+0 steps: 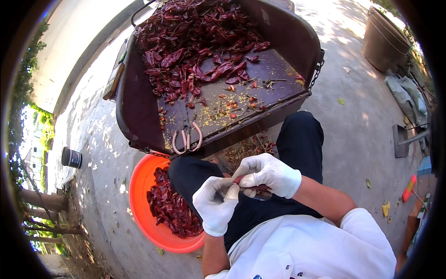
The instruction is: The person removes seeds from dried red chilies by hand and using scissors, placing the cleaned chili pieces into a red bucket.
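Observation:
Both my hands wear white gloves and meet above my lap, fingers pinched together. Between them is a dried red chili pepper (238, 179), mostly hidden by the fingers. My left hand (216, 203) closes on one end of it, while my right hand (271, 175) grips the other part, with some red showing under its fingers. To the left of my leg, an orange basin (137, 204) holds many dark red dried chilies (172, 211). In front of my knees stands a dark metal cart bed (274, 69) with a large heap of whole dried chilies (195, 37).
Scissors with pink handles (187, 138) lie at the cart bed's near edge, beside scattered yellow seeds (223, 109) and stems. Chains hang at the cart's corners. A brown bucket (383, 39) stands far right, a small dark tub (71, 157) at left. Stems litter the ground beneath the cart.

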Tool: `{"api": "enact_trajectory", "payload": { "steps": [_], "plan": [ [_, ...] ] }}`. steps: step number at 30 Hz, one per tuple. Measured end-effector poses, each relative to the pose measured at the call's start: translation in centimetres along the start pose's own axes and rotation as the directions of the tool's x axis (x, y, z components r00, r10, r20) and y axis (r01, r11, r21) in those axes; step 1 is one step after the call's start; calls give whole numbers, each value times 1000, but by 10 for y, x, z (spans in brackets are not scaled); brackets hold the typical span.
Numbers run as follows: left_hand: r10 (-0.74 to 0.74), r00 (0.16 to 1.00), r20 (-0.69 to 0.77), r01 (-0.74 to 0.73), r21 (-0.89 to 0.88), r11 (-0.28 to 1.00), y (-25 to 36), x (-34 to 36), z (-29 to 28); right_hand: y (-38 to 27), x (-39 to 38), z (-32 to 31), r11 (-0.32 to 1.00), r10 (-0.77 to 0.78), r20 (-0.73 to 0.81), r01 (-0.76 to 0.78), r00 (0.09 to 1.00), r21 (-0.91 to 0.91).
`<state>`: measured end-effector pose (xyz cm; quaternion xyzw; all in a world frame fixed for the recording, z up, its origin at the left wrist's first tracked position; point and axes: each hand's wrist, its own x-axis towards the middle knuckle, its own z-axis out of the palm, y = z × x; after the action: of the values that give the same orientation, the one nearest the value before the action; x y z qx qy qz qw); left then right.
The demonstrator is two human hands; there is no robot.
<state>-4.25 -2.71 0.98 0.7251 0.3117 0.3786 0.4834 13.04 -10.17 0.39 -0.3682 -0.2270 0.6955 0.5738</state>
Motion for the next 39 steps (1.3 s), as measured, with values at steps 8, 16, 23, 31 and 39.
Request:
{"api": "enact_trajectory", "payload": {
  "steps": [8, 16, 23, 31, 39],
  "plan": [
    [-217, 972, -90, 167, -387, 907, -16, -8, 8, 22, 6, 16, 975, -199, -171, 178, 965, -129],
    [-75, 991, 110, 62, 119, 991, -22, 1, -2, 2, 0, 4, 422, -537, 4, 272, 844, -865],
    [-168, 966, 198, 178, -33, 983, -26, -8, -3, 0, -3, -6, 398, -429, 118, 305, 895, -865],
    [-244, 970, 9, 210, -537, 817, -14, -2, 20, 20, 0, 0, 972, -27, -48, 37, 999, 232],
    [-281, 960, -18, 202, -651, 732, -16, 10, 25, 17, 5, 5, 931, 38, -115, 7, 993, 365]
  ]
}}
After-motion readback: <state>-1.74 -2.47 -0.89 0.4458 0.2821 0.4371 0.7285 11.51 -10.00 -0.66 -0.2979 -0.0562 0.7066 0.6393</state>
